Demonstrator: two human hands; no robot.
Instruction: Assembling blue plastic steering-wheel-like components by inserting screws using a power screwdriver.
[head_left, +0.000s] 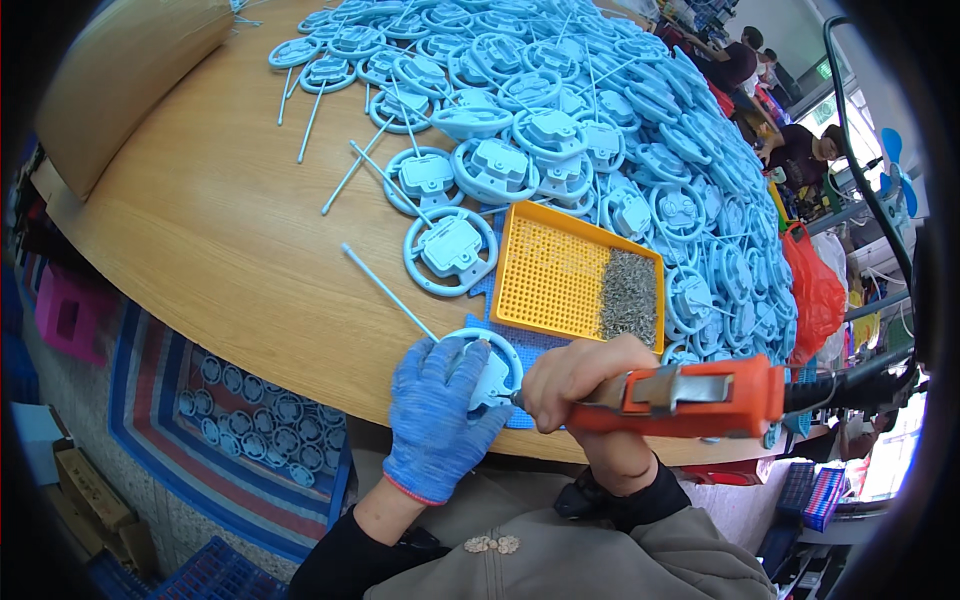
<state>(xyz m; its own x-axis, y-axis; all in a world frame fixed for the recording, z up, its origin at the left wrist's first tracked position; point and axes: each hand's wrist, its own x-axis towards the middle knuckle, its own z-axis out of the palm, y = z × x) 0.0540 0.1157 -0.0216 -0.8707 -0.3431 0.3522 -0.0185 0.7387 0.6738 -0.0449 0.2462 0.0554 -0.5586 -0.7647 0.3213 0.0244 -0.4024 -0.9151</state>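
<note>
Low in the middle of the frame, a pale-blue wheel point(508, 355) lies on a blue mat point(540, 344) at the table's near edge. The gloved left hand point(437, 412) has its fingers and thumb closed over the wheel's left side, gripping it; their undersides are hidden. Fingers of the bare right hand point(588, 385) wrap around the front of an orange power screwdriver point(745, 392), whose tip points at the wheel's lower right; whether it touches is too small to tell.

The wheel looks like moulded plastic, so probably light, stiff and rather smooth; the fabric glove should help against slipping. Its thick ring seems the best hold, with the fingers clear of the tip. The slender rod point(388, 290), reaching up and left from beside the glove, looks the likeliest part to bend or snap, so it makes a poor handle. The screwdriver is probably the heavier item.
</note>
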